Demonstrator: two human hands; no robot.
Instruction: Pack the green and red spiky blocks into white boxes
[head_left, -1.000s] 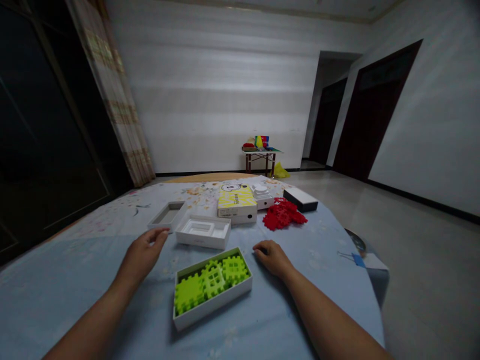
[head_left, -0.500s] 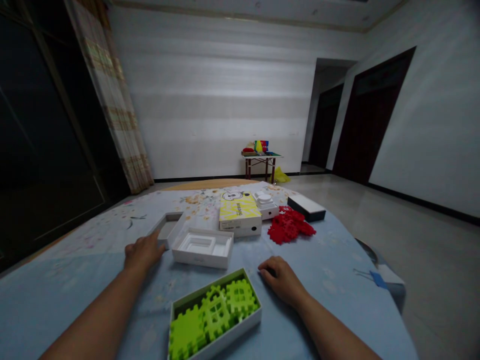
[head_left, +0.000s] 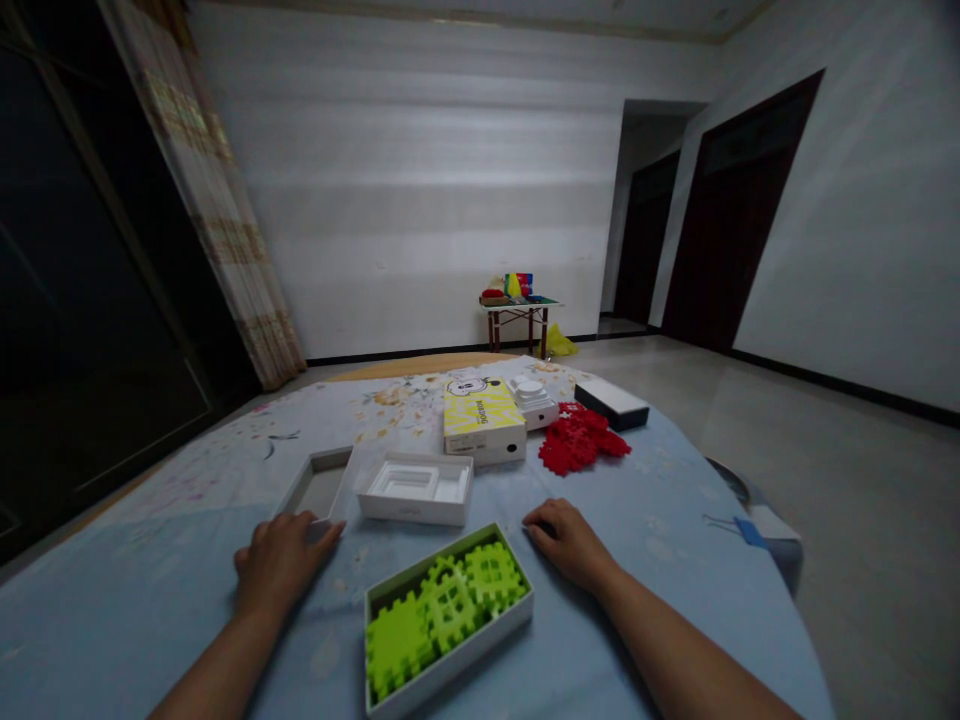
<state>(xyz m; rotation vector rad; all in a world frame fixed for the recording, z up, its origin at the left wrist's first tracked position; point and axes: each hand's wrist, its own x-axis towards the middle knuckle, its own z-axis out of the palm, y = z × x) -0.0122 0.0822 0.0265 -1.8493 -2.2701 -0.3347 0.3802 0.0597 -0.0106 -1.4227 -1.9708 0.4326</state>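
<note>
Two bare hands rest over the near half of the cloth-covered table [head_left: 652, 590], and we see each on its own side of a white box [head_left: 457, 662] filled with green toothed pieces [head_left: 450, 605]. The left hand [head_left: 279, 562] lies at the near end of a shallow grey-lined tray [head_left: 321, 488], on the left of the table; we see its fingers bent over that end and its thumb spread a little to the right, but we cannot tell whether they pinch the rim. The right hand [head_left: 568, 541] rests on the cloth just right of the box of green pieces, its fingers loosely curled under; we see nothing in its hold, though we cannot tell how tightly the hidden fingertips close. Just right of the tray we find a white box with a moulded insert [head_left: 416, 512]. Farther back stands a yellow-and-white box [head_left: 481, 420], with a small white box [head_left: 534, 400] beside it on the far right. Near that, we see a heap of red pieces [head_left: 579, 440], and behind the heap a black-and-white box [head_left: 613, 402]. At the right edge of the table we notice a blue clip [head_left: 750, 532].
</note>
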